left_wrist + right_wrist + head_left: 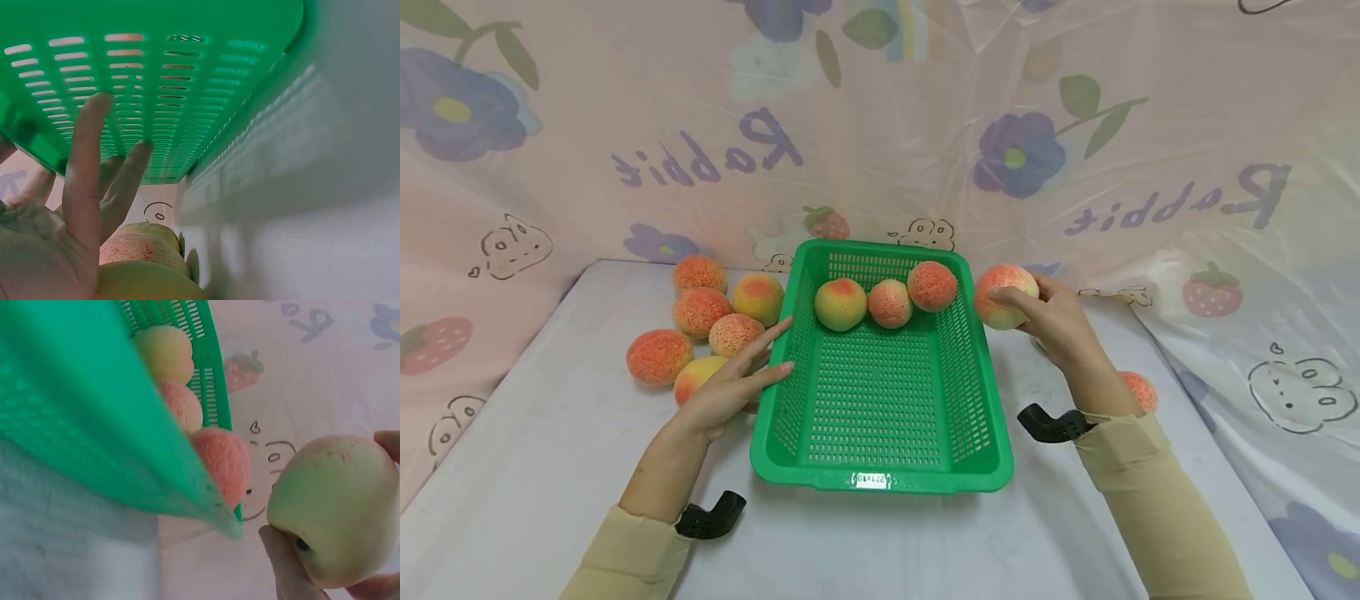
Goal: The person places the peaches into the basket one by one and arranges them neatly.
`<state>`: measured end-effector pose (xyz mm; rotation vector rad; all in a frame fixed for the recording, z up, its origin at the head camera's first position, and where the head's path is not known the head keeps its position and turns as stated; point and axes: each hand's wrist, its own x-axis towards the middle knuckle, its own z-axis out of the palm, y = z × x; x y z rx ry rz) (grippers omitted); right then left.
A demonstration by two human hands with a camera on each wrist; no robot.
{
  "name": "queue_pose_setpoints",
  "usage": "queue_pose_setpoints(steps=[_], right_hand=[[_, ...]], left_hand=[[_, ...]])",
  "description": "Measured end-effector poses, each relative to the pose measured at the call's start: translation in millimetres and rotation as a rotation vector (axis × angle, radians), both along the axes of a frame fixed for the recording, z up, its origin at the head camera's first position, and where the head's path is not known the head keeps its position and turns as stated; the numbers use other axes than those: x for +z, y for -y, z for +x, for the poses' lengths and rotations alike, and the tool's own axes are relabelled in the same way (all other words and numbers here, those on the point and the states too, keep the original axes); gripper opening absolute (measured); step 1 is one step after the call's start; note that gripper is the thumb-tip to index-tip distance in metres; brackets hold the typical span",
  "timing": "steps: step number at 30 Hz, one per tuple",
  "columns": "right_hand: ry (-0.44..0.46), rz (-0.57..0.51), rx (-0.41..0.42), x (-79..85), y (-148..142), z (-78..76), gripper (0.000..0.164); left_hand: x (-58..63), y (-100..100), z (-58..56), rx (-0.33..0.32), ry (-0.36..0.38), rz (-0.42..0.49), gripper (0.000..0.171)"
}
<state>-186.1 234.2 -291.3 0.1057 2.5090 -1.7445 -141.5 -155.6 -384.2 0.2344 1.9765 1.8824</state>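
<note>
A green plastic basket [880,479] stands in the middle of the table with three peaches at its far end: a yellow-green peach [840,305], a small pinkish peach [890,303] and a red peach [932,286]. My left hand [726,396] touches the basket's left side; its straight fingers [84,169] lie along the outer wall below the rim. Just outside the basket's right rim, my right hand [1060,325] grips a pale red-and-yellow peach [1006,293] between thumb and fingers. The right wrist view shows this peach's greenish side and dark stem hollow.
Left of the basket lie several peaches [700,312], one [697,377] partly behind my left hand. Another red peach [1138,390] sits by my right forearm, partly covered. A patterned cloth [880,125] hangs behind the white table [865,550].
</note>
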Motion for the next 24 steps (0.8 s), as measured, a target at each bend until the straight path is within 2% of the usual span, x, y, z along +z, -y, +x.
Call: queue_pose_setpoints(steps=[6,16,24], right_hand=[[0.032,-0.037,0.035,4.2,14.5,-2.4,0.061],[0.066,-0.059,0.065,3.9,37.4,-9.6,0.073],[0.075,-0.014,0.088,-1.8,55.7,-13.7,0.074]], left_hand=[[1.0,-0.5,0.6,0.005,0.008,-0.016,0.065],[0.2,0.0,-0.5,0.007,0.005,0.002,0.065],[-0.3,0.0,-0.4,0.01,0.017,0.015,0.065]])
